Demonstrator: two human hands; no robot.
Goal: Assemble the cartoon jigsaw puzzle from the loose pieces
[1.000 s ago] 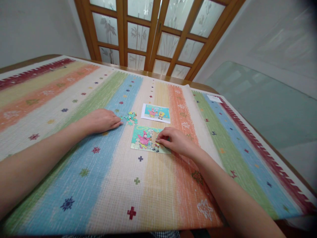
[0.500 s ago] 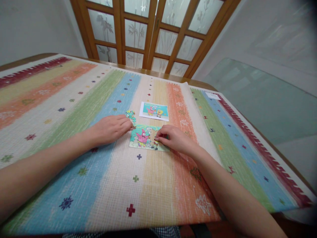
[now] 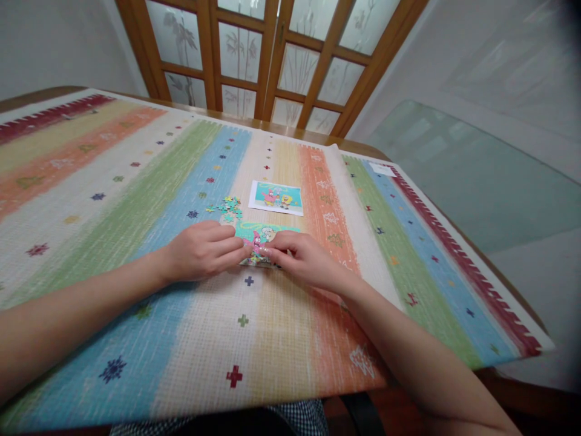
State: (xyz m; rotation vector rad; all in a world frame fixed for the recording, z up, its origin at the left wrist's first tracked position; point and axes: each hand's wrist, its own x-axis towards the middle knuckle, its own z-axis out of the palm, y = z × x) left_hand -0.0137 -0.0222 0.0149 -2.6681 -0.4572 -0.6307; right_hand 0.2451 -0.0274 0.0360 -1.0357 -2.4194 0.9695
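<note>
A cartoon jigsaw puzzle (image 3: 245, 231) lies on the striped tablecloth in front of me, its lower part largely hidden by my fingers. My left hand (image 3: 206, 251) rests at its left side, fingers bent and pressed together with the tips over the pink figure. From the right, my right hand (image 3: 302, 257) reaches over the puzzle, thumb and forefinger pinched on what looks like a small puzzle piece (image 3: 264, 250). The two sets of fingertips almost meet. Beyond my left hand is a loose heap of puzzle pieces (image 3: 229, 206), mostly turquoise.
A printed picture card (image 3: 278, 198) with the same cartoon figures lies just behind the puzzle. The striped tablecloth (image 3: 190, 327) covers the table. A white label (image 3: 382, 169) is at the far right, and glass-paned wooden doors (image 3: 267, 60) stand behind.
My right hand has moved left across the puzzle. My left hand has come down and right from the loose pieces, uncovering more of them. The view has shifted slightly.
</note>
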